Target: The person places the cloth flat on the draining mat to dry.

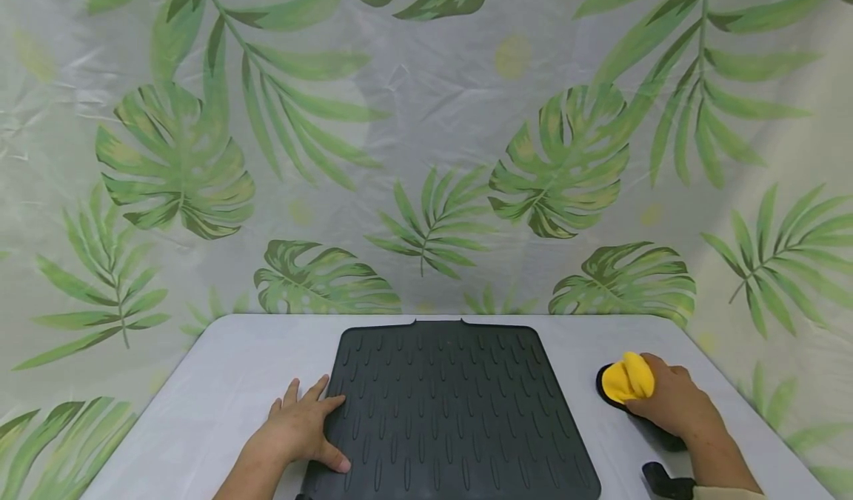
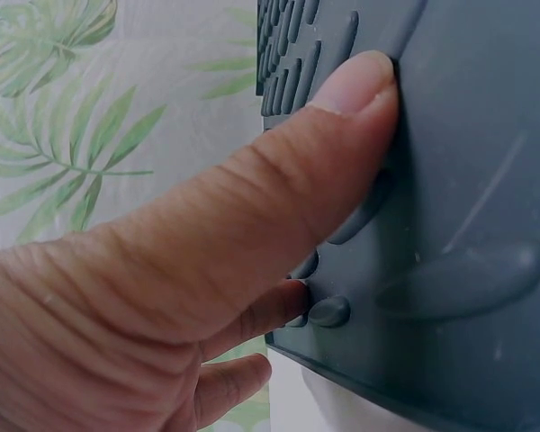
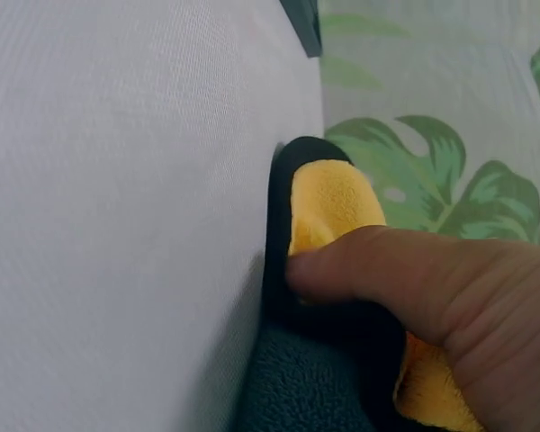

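Note:
A dark grey mat (image 1: 460, 411) with raised oval ridges lies on the white table (image 1: 266, 344). My left hand (image 1: 293, 430) rests on its left edge, fingers spread. In the left wrist view the thumb (image 2: 351, 99) presses on the ridged mat (image 2: 468, 180), while other fingertips touch near the rim. To the right of the mat, my right hand (image 1: 676, 400) grips a bunched cloth (image 1: 626, 381), yellow on one face and dark grey on the other, with a black border. The right wrist view shows the thumb (image 3: 342, 270) pinching the yellow face of the cloth (image 3: 337, 198); the other fingers are hidden.
Behind the table hangs a light curtain (image 1: 433, 137) printed with green leaves. A black wrist strap or camera mount (image 1: 666, 481) sits by the right wrist at the bottom. The mat has a small raised lip (image 1: 437, 324) at its far edge.

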Available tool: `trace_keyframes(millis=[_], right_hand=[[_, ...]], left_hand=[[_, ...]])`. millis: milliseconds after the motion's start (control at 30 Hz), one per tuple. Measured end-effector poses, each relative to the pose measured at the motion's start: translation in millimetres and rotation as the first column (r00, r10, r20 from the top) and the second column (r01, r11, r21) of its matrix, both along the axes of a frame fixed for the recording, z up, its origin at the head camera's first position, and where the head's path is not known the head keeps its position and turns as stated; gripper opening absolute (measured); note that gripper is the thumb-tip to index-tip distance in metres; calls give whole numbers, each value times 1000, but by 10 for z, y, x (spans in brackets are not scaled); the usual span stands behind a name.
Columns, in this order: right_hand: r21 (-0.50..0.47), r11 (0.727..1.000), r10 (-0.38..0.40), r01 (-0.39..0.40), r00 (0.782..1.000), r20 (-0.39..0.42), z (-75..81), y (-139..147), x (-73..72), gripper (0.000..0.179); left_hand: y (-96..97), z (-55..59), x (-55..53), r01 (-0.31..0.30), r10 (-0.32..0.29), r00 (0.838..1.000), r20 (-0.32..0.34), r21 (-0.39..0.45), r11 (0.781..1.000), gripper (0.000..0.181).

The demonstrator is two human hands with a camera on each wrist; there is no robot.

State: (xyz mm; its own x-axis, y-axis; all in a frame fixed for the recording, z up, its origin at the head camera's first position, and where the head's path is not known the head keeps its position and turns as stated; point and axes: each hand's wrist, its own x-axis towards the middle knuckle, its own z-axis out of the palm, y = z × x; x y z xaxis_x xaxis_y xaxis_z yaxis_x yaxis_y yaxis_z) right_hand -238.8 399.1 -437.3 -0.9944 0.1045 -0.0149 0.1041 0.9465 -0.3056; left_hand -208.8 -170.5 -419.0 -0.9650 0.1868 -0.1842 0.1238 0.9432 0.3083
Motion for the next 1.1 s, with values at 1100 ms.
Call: trace_keyframes(millis=[1100], right_hand=[[-316,945,-215,83,885,-412,281,-344,79,89]], left_hand=[[-26,-14,-20,-6,5,1000,29,15,1000,106]])
